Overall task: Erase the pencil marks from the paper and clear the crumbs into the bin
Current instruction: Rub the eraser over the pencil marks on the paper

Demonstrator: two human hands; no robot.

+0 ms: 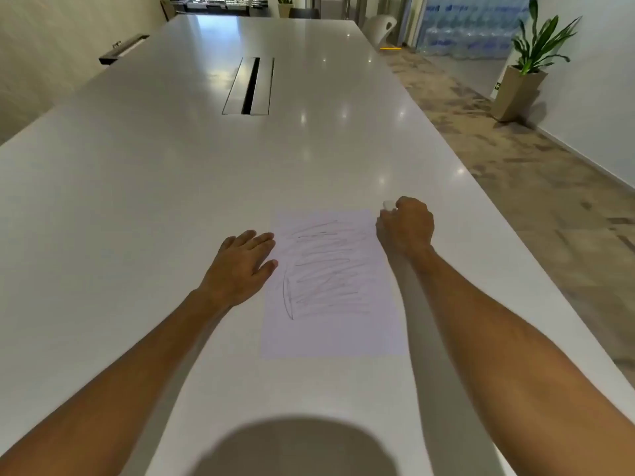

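Paper, scribbled with pencil marks, lies flat on the tabletop at centre. At its 1 o'clock corner our right hand curls its fingers round a white eraser; at 9 o'clock our left hand rests with fingers spread. We judge it best to pin the sheet first, then rub in short strokes. No bin and no legible writing appear.
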